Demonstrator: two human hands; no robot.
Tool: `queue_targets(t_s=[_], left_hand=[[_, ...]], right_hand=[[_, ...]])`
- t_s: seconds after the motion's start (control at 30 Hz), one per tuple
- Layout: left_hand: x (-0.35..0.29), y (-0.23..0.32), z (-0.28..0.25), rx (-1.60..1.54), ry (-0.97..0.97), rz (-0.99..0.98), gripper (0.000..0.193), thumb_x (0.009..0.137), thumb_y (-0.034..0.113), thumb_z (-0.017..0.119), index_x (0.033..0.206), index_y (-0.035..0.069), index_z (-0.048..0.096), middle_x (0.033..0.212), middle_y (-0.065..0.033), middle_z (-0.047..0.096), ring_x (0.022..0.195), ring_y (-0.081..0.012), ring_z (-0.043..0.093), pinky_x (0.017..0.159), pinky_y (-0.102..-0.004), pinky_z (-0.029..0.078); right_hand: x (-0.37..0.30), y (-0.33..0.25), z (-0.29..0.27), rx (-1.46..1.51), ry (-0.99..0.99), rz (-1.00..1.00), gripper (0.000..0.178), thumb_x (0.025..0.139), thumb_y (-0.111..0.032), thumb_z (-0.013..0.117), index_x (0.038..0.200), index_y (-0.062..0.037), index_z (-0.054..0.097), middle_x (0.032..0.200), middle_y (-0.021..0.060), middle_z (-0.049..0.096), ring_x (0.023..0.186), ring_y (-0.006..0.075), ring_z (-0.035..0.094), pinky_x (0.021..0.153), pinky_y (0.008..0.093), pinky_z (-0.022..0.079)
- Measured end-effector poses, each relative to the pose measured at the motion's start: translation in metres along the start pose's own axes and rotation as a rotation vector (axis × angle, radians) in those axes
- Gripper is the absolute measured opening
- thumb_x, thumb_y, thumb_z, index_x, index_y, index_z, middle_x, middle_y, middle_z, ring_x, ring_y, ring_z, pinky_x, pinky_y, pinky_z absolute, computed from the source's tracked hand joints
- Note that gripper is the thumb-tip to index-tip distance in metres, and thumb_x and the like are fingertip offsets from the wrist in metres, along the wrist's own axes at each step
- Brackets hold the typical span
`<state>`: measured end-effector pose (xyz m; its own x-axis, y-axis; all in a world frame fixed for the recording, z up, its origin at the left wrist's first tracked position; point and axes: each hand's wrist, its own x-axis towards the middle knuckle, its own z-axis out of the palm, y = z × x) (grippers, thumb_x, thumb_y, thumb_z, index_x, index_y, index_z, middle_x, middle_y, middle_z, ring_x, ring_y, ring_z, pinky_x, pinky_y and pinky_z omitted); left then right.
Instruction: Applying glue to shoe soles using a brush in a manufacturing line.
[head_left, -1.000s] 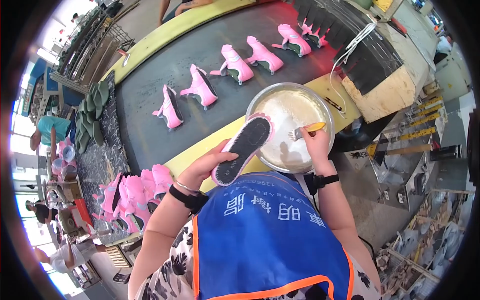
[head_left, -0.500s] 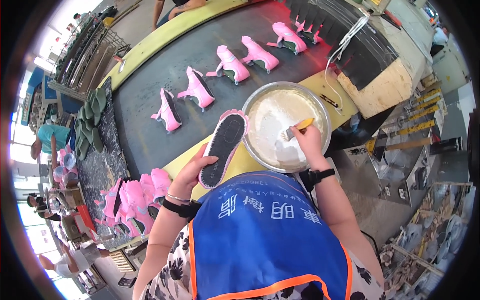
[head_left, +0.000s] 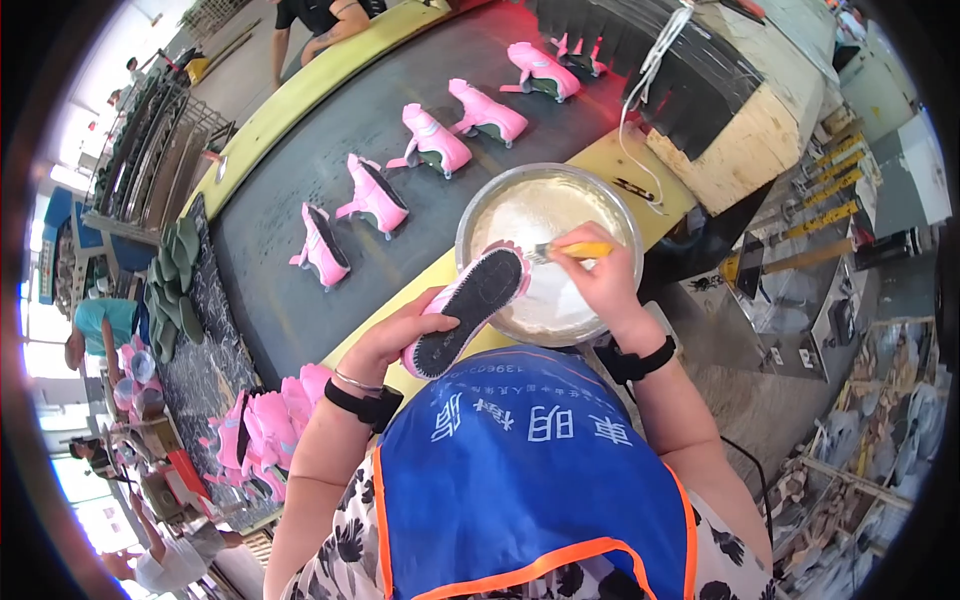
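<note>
Brings the flat brush left, from over the middle of the basin half a second ago, to the toe end of the pink shoe, swung right over the basin's left rim; cannot tell touching from just beside. Pinches the yellow handle between thumb and fingers of the right hand. Clasps the shoe by its near part in the left hand, dark sole up, thumb on the sole. Could smear white liquid onto the pink upper by straying past the stitched edge, spot the blue apron by overloading the bristles, or drop the shoe by loosening the left grip.
</note>
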<state>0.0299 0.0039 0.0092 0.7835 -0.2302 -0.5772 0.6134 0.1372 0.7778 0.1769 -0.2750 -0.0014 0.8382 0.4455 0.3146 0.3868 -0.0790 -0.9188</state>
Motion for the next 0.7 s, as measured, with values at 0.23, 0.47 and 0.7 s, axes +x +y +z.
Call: queue_targets(t_s=[0.23,0.47,0.7], left_hand=[[0.014,0.016,0.012,-0.030,-0.166,-0.067,0.066,0.094,0.019,0.059,0.151,-0.002,0.031,0.129,-0.0111,0.059,0.107,-0.0116,0.063,0.090,-0.0254,0.053],[0.004,0.013,0.011,-0.141,-0.223,-0.040,0.067,0.094,0.019,0.059,0.151,-0.002,0.030,0.131,-0.0118,0.059,0.107,-0.0120,0.064,0.090,-0.0252,0.054],[-0.007,0.017,0.008,-0.106,-0.195,-0.083,0.066,0.092,0.021,0.061,0.149,-0.001,0.036,0.133,-0.0108,0.057,0.112,-0.0121,0.059,0.094,-0.0266,0.051]], right_hand=[[0.003,-0.038,0.005,-0.165,-0.228,-0.366,0.015,0.078,-0.008,0.077,0.091,-0.0098,0.071,0.090,0.0048,0.066,0.084,0.0243,0.063,0.073,0.0338,0.051],[0.008,-0.004,-0.007,-0.201,-0.062,-0.210,0.014,0.078,-0.009,0.078,0.090,-0.0070,0.070,0.087,0.0073,0.065,0.083,0.0270,0.062,0.073,0.0343,0.050],[0.000,-0.018,0.007,0.033,-0.103,-0.161,0.014,0.081,-0.010,0.078,0.092,-0.0068,0.071,0.087,0.0073,0.064,0.084,0.0262,0.063,0.074,0.0344,0.050]])
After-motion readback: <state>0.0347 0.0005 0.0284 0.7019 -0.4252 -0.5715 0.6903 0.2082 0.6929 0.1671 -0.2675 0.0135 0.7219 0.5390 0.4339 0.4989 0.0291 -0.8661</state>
